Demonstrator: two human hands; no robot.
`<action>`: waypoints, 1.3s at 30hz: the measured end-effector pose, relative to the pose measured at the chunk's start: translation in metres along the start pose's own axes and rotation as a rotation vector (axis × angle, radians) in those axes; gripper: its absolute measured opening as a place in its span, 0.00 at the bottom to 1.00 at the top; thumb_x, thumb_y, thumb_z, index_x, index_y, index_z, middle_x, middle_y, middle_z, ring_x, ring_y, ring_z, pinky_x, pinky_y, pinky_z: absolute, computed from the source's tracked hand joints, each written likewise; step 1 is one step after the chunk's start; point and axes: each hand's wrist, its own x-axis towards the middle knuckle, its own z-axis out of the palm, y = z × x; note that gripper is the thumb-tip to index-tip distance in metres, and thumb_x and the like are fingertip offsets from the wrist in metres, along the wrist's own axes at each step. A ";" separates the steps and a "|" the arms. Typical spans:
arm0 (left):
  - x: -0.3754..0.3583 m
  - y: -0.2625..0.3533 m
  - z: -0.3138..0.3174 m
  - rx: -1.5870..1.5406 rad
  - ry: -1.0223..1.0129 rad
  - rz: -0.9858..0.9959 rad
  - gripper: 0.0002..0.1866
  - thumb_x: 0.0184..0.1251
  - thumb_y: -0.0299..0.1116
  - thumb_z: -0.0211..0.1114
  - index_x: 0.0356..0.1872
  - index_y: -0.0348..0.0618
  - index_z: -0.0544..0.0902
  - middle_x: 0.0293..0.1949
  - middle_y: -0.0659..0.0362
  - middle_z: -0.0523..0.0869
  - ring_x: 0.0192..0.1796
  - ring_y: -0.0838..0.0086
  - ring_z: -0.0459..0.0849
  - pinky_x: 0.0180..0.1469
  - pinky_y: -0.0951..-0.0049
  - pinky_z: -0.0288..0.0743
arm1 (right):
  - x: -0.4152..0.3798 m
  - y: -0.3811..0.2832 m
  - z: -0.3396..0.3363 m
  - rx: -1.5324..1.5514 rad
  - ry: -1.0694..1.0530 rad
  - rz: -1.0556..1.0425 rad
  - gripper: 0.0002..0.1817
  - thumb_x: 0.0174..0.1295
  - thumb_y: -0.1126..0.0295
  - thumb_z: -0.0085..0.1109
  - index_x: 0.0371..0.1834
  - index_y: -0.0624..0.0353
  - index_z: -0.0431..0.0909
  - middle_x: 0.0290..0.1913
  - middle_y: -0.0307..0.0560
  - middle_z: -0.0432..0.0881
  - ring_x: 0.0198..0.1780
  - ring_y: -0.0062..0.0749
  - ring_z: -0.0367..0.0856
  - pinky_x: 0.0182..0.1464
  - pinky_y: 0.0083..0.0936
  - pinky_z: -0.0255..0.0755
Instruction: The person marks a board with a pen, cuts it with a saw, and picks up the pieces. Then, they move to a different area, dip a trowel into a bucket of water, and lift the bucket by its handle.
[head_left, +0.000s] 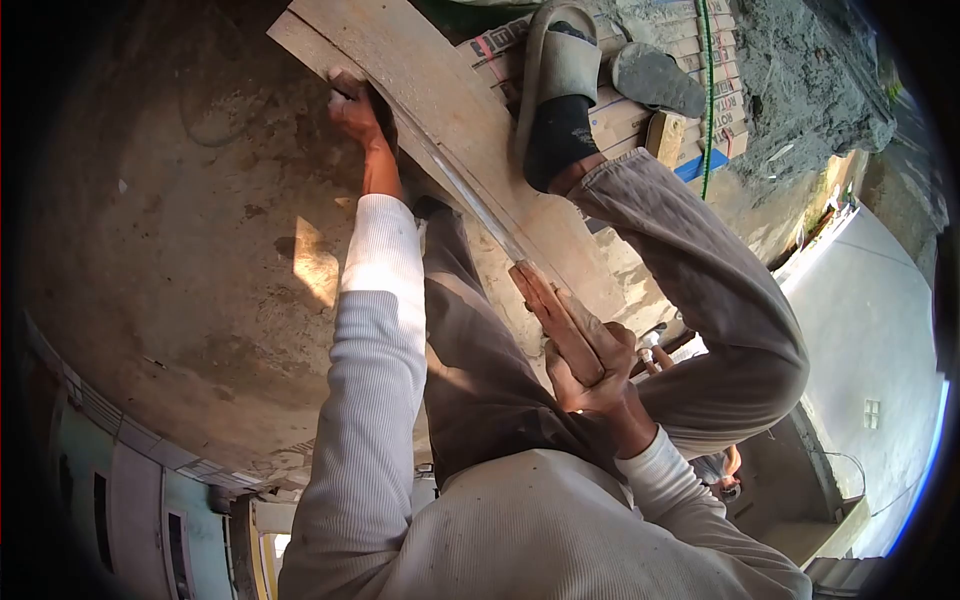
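Note:
A long wooden board (420, 60) slants from the upper left toward the middle, with a sandalled foot (565, 80) resting on it. At the board's left edge my left hand (357, 112) is closed round the wood, its fingertips partly hidden. My right hand (598, 372) grips the wooden handle (565, 325) of a long thin tool that looks like a saw. Its narrow metal blade (470, 200), seen almost edge-on, runs up along the board toward my left hand.
Stacked flat boxes (610, 125) lie under the board at the top, beside a loose sandal (655, 80) and a small wood block (665, 135). A green cord (708, 100) crosses them. Grey rubble (810, 90) is at upper right. Parts of people (728, 470) show at lower right.

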 end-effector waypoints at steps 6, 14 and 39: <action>-0.014 0.002 -0.001 -0.081 -0.016 0.078 0.30 0.82 0.53 0.64 0.44 0.26 0.88 0.38 0.42 0.93 0.38 0.55 0.90 0.43 0.56 0.81 | 0.097 0.037 0.079 -0.012 -0.055 0.040 0.30 0.56 0.79 0.62 0.66 0.61 0.86 0.52 0.56 0.93 0.37 0.39 0.95 0.43 0.24 0.85; 0.010 -0.032 0.001 0.226 0.106 0.333 0.34 0.85 0.57 0.58 0.44 0.26 0.91 0.39 0.39 0.94 0.38 0.53 0.92 0.44 0.57 0.83 | 0.005 -0.020 -0.018 -0.199 -0.148 0.016 0.37 0.53 0.85 0.57 0.73 0.71 0.77 0.63 0.58 0.90 0.55 0.35 0.95 0.48 0.18 0.83; 0.010 -0.017 0.007 0.134 0.133 0.218 0.28 0.79 0.52 0.65 0.37 0.27 0.86 0.34 0.38 0.91 0.34 0.47 0.89 0.37 0.53 0.79 | 0.017 -0.015 0.003 -0.071 -0.025 0.069 0.31 0.53 0.81 0.65 0.65 0.69 0.83 0.47 0.56 0.94 0.30 0.33 0.93 0.36 0.24 0.83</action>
